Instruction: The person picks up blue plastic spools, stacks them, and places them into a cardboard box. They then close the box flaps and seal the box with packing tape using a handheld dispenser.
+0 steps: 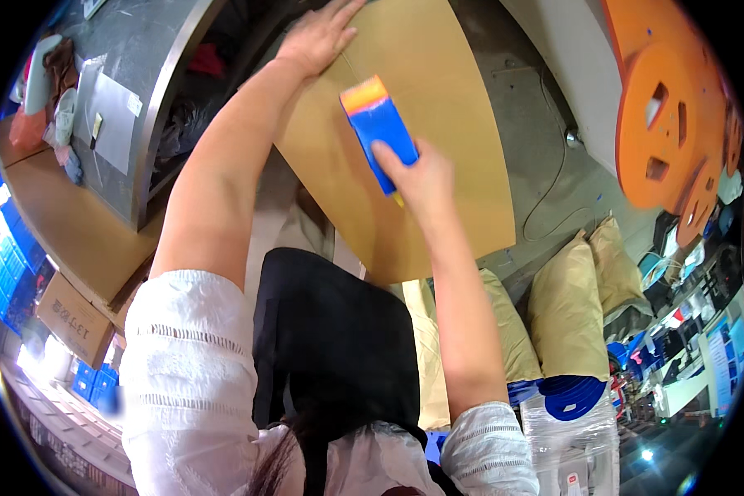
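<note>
My right hand (422, 178) grips a blue tape dispenser (378, 126) with an orange and yellow top, pressed against the face of a large brown cardboard box (463, 124). My left hand (318, 37) lies flat, fingers spread, on the box's far upper edge. Both arms reach forward from white sleeves. The box stands in front of me, above my dark-clothed lap.
A grey metal table (140, 99) with cloths and papers stands at the left. Flat cardboard and a small brown box (70, 318) lie beneath it. Tan padded bags (566, 310) lean at the right. Orange cut-out panels (665, 124) stand at upper right. Blue crates (12, 256) line the left edge.
</note>
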The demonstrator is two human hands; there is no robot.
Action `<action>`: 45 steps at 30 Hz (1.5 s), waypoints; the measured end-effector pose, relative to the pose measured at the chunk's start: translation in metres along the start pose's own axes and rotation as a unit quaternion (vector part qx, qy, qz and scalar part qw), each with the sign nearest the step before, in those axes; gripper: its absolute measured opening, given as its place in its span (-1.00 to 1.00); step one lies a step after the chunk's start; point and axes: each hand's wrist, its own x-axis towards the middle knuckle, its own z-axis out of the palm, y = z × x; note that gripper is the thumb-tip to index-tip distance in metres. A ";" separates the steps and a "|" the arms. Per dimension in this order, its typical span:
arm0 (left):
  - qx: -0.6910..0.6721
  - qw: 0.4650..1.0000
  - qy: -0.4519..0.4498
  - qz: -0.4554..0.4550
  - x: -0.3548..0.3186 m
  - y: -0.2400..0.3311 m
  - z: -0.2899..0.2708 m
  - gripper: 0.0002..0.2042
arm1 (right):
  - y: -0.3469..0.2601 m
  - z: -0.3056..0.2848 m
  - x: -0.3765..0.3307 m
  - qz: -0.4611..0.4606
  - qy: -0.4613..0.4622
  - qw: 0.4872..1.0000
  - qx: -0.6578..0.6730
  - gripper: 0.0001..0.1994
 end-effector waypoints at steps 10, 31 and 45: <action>0.104 0.979 -0.067 0.164 -0.126 0.175 0.069 -0.33 | 0.262 -0.076 -0.270 0.234 -0.023 0.968 -0.087 -0.52; 0.163 0.807 -0.245 0.513 -0.201 0.279 0.183 -0.43 | 0.375 -0.050 -0.277 0.135 0.032 0.989 -0.049 -0.47; 0.384 0.777 -0.232 0.443 -0.246 0.353 0.202 -0.47 | 0.359 0.010 -0.169 0.335 -0.070 0.925 -0.165 -0.43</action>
